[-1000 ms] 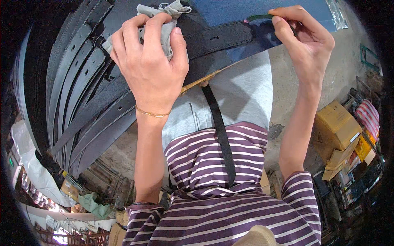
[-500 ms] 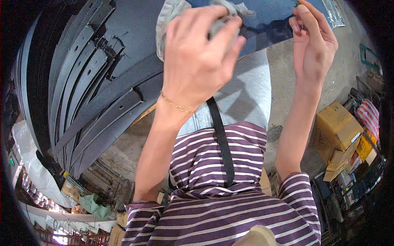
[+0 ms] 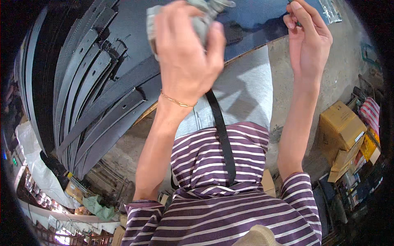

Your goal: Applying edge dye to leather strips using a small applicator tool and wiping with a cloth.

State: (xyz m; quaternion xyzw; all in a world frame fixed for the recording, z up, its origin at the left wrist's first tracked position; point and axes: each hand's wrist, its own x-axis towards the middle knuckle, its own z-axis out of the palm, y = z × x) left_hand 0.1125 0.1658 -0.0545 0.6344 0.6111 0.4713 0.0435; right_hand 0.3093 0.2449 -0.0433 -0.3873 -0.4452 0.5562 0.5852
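My left hand [image 3: 186, 55] is wrapped round a crumpled grey cloth [image 3: 201, 24] on the dark worktop [image 3: 250, 18], over a black belt strap [image 3: 232, 36] that is mostly hidden beneath it. My right hand [image 3: 308, 41] is pinched at the top right on a narrow dark strip [image 3: 291, 3], largely covered by my fingers. Many black belt straps [image 3: 82, 82], with stitched edges and punched slots, lie fanned out to the left of my left hand.
A clear plastic packet [image 3: 330, 12] sits at the worktop's right corner. Cardboard boxes [image 3: 340, 123] and a red striped bag [image 3: 368, 112] stand on the right. A white sack [image 3: 39, 160] and a green bag [image 3: 96, 207] are at the lower left.
My left hand with the cloth swept right along the strap, then moved slightly back left. My right hand shifted up and turned, its fingers still closed at the strip.
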